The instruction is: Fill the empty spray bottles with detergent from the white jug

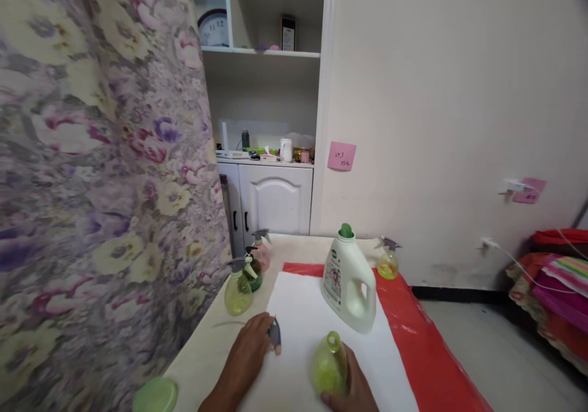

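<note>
My right hand [351, 384] is wrapped round a small green bottle [328, 363] that has no top on its neck, held over the white cloth [298, 314]. My left hand [250, 351] rests on the cloth's left edge, fingers closed on a grey spray head [274, 333]. A white detergent jug [350, 280] with a green cap stands upright just beyond both hands.
Three spray bottles [239, 286] stand at the table's left, another yellow one [388, 262] behind the jug. A green lid [156, 395] lies at the near left. Red sheet [413, 332] under the cloth. Floral curtain [101, 173] on the left, white cupboard [275, 198] behind.
</note>
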Demonstrator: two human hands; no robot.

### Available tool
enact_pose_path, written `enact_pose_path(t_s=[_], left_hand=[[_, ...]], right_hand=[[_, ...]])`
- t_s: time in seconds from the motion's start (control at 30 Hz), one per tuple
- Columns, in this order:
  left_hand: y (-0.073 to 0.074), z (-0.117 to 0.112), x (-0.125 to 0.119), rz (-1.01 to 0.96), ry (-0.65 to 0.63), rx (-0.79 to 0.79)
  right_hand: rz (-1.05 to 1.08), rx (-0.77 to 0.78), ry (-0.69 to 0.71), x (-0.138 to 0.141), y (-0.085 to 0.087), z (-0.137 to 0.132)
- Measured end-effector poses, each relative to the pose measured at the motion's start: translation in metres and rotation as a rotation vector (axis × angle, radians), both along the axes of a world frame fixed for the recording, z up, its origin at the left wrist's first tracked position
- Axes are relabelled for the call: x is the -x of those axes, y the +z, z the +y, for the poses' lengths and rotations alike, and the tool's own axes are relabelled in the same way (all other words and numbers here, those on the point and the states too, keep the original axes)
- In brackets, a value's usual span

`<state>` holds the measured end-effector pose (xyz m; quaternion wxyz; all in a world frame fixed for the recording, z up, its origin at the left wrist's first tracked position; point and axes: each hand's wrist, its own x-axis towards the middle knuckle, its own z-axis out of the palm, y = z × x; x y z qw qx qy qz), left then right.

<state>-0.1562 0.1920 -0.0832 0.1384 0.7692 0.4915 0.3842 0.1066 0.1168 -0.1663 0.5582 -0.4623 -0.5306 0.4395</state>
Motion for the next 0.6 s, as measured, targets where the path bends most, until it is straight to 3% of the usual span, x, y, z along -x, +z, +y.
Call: enact_pose_path(t_s=[0.2, 0.33, 0.47, 0.6], left_hand=[[0.010, -0.023, -0.034, -0.058, -0.070, 0.165], [0.008, -0.036, -0.063, -0.168, -0.206, 0.325], [-0.004, -0.039, -0.084, -0.309, -0.322, 0.406], [-0.013, -0.037, -0.094, -0.397, -0.387, 0.412]], right_hand=[[0.007, -0.006, -0.006, -0.009, -0.001, -0.006], [0.042, -0.010, -0.189, -0.025, 0.010, -0.016], [0.100, -0.004, -0.378, -0.057, 0.042, -0.014], [0.074, -0.033, -0.495, -0.084, 0.081, 0.005]])
